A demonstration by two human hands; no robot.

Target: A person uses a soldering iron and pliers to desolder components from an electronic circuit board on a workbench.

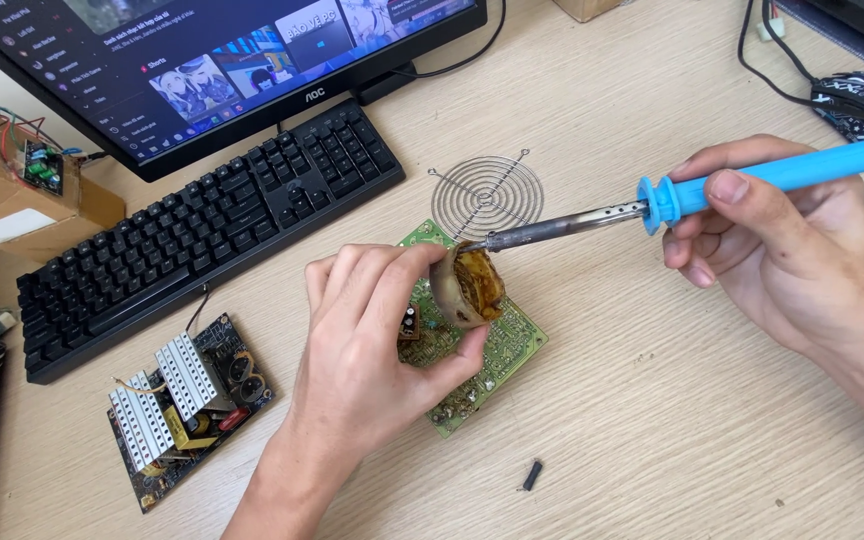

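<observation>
Our left hand [372,340] is clenched around a small round tin [467,288] of amber flux, thumb and fingers gripping its rim and tilting its open face toward three o'clock. Our right hand [777,245] grasps the blue handle of a soldering iron [692,192], which lies nearly level and points toward nine o'clock; its dark metal tip meets the tin's upper edge, touching the flux. The tin is held just above a green board [497,350] that lies flat on the desk [652,420], partly hidden under our left hand. At twelve o'clock from the tin a round wire grille [487,190] lies on the desk, just beside the board's far corner. At eight o'clock from the left hand sits a black board [187,405] with two silver finned heat sinks. A black keyboard [212,230] stretches across at ten o'clock, with a monitor [222,70] behind it. A cardboard box [12,190] carrying small electronics stands at nine o'clock near the frame's edge. A mouse [862,105] rests at one o'clock beyond the right hand, and a tiny black part [532,475] lies alone at six o'clock.
</observation>
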